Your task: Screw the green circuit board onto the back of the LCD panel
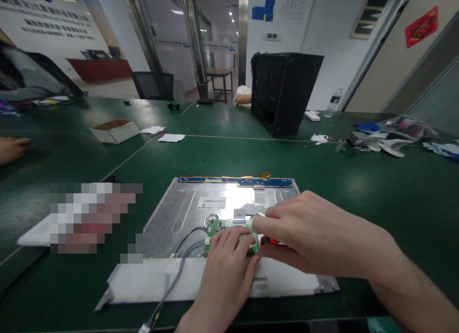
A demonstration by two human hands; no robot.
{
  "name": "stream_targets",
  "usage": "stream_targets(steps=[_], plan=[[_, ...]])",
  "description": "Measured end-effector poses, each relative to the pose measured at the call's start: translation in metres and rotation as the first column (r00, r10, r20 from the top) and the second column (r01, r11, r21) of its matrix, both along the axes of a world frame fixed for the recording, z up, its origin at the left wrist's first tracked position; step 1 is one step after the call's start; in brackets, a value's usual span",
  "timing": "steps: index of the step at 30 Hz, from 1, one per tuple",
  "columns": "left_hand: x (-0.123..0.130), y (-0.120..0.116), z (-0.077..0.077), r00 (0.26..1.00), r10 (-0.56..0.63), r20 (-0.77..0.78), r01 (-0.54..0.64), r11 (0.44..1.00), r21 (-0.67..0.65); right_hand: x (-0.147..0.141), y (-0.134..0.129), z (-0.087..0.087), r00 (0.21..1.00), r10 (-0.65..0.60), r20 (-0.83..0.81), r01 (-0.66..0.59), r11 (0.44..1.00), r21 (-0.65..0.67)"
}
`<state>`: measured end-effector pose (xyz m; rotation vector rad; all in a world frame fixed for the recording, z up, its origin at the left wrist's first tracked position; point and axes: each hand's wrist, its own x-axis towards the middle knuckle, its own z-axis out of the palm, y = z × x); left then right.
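A silver-backed display panel (186, 213) lies face down in front of me, with a blue circuit strip (265, 182) along its far edge and a white sheet (143, 280) along its near edge. On it sits a green circuit board (224, 224), joined to a flat ribbon cable (239, 214) and grey wires (182, 263). My left hand (229, 261) presses over the board, fingers bent and together. My right hand (304, 232) is closed at the board's right end around a red-and-black handled tool (267, 240); its tip is hidden.
A black case (283, 91) stands farther back, near a water bottle (334, 102). To the left are a small open box (114, 132), papers (171, 138) and another person's hand (12, 150). Plastic bags and scraps (405, 129) lie right on the green table (394, 199).
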<state>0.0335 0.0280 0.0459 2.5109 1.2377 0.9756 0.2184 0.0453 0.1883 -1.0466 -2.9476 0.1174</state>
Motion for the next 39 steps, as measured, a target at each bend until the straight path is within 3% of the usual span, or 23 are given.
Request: stream_targets(steps=[4, 28, 39], plan=[[0.005, 0.001, -0.004, 1.0, -0.022, -0.007, 0.022, 0.998, -0.056, 0.001, -0.001, 0.001, 0.999, 0.023, -0.03, -0.024, 0.999, -0.029], [0.01, 0.003, -0.009, 0.999, -0.019, 0.038, 0.018, 0.999, 0.026, -0.004, 0.001, -0.002, 1.0, 0.0, 0.015, 0.0, 0.999, 0.032], [0.009, 0.002, -0.011, 0.997, -0.027, 0.074, 0.029, 0.999, -0.028, -0.002, 0.003, -0.002, 1.0, -0.009, 0.016, 0.009, 1.0, 0.028]])
